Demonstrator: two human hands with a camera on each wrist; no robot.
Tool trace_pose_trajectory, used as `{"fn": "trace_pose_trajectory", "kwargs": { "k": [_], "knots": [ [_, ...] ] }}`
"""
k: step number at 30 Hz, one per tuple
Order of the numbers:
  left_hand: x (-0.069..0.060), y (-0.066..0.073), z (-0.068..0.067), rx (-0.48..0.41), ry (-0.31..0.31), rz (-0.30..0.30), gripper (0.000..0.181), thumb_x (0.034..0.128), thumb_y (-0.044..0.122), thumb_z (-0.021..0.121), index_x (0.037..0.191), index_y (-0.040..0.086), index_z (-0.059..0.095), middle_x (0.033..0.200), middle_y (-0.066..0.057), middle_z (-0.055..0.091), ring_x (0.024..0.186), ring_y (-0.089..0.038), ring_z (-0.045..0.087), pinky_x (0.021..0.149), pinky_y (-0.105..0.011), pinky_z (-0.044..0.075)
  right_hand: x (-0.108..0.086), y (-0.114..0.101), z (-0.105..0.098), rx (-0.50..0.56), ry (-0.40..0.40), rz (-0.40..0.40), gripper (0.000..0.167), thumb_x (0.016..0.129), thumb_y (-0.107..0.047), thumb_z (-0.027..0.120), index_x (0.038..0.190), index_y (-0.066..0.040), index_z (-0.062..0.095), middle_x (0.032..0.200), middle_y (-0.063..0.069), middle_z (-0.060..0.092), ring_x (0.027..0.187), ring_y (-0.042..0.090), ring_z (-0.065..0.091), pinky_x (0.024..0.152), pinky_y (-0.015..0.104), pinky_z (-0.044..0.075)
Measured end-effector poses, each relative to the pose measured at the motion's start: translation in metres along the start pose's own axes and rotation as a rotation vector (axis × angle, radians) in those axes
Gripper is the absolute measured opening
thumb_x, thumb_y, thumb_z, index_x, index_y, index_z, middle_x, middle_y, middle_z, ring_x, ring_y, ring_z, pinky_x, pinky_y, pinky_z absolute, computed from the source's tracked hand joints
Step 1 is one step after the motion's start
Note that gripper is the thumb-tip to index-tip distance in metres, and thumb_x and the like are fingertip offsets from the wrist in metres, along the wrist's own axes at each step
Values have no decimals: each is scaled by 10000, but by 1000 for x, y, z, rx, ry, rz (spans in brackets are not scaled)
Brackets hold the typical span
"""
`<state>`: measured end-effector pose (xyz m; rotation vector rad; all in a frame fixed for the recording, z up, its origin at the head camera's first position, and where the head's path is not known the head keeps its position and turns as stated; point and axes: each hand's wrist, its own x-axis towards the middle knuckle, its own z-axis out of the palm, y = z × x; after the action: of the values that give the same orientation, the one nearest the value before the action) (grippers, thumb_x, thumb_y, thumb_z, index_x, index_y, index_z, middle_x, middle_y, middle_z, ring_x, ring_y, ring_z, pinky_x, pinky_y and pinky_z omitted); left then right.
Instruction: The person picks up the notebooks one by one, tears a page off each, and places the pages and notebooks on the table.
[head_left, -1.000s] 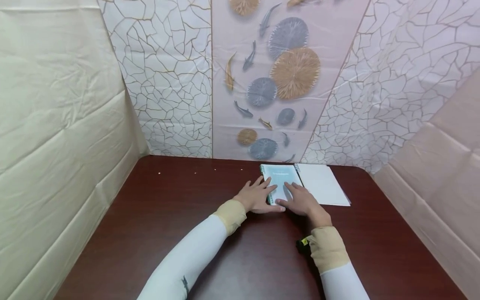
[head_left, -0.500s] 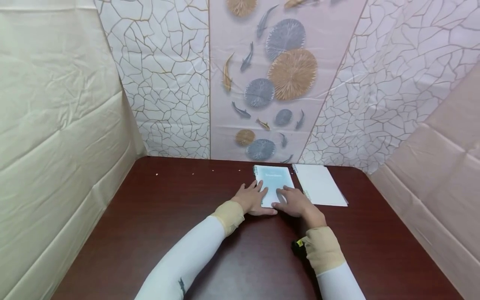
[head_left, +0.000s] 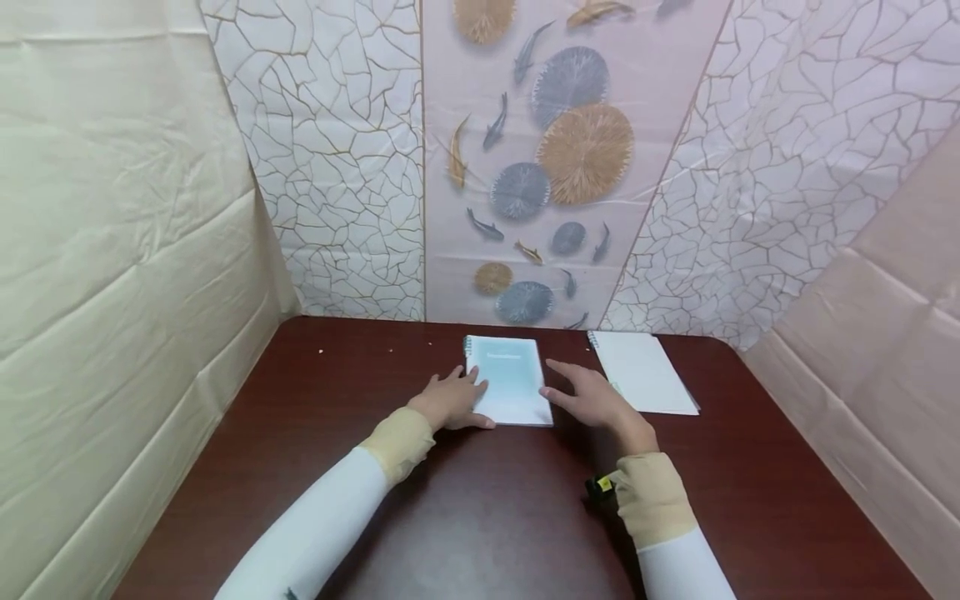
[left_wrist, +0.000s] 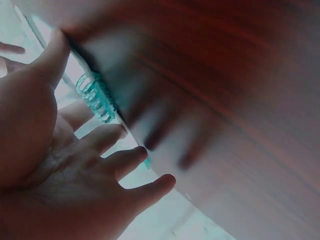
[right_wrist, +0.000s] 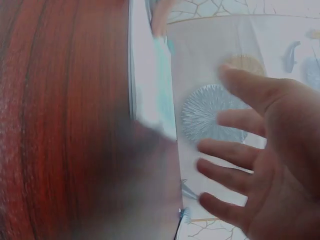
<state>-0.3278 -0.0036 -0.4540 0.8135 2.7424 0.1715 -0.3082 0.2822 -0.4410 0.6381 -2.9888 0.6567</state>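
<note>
A spiral notebook with a pale blue-and-white cover lies flat near the back of the table. My left hand is at its left edge, fingers spread and reaching over the cover. In the left wrist view, that left hand is beside the teal coil binding. My right hand is just off the notebook's right edge, its thumb close to the edge; contact there is unclear. The right wrist view has the right hand with fingers extended and nothing in them. A second spiral notebook, white on top, lies further right.
The dark reddish-brown table ends at a patterned cloth wall. Pale cloth panels stand at left and right. A small black-and-yellow device sits at the right wrist. Tiny white specks dot the back of the table.
The blue notebook has slid left, away from the white one, and my left hand has moved left with it. My right hand has come off its cover to the right side.
</note>
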Motion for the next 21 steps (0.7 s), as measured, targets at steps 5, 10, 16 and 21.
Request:
{"fn": "trace_pose_trajectory", "kwargs": {
  "k": [5, 10, 16, 21],
  "knots": [
    [-28, -36, 4, -81, 17, -43, 865, 1005, 592, 645, 1666, 113, 356, 1750, -177, 185, 1606, -448, 123, 1215, -724, 197, 4, -4, 5, -131, 157, 9, 805, 1025, -548, 637, 1636, -77, 410, 1664, 216, 387, 1546, 437, 317, 1200, 721, 221],
    [-50, -62, 12, -174, 41, -83, 864, 997, 530, 692, 1667, 106, 347, 1752, -195, 150, 1606, -460, 80, 1225, -714, 174, 10, -10, 8, -202, 288, 10, 871, 984, -648, 629, 1661, -157, 385, 1717, 158, 310, 1591, 408, 216, 1212, 737, 117],
    [-71, -74, 8, -223, 44, -136, 829, 988, 434, 742, 1641, 66, 389, 1740, -228, 166, 1595, -496, 67, 1216, -735, 160, 14, -20, 6, -224, 345, -25, 890, 974, -662, 638, 1682, -210, 342, 1735, 145, 269, 1602, 391, 190, 1216, 732, 116],
    [-80, -77, 2, -252, 26, -145, 813, 980, 364, 763, 1643, 78, 390, 1752, -199, 150, 1598, -493, 35, 1218, -738, 133, 15, -30, 6, -287, 364, -30, 902, 966, -662, 649, 1677, -192, 354, 1738, 156, 253, 1599, 404, 185, 1212, 741, 121]
  ]
}}
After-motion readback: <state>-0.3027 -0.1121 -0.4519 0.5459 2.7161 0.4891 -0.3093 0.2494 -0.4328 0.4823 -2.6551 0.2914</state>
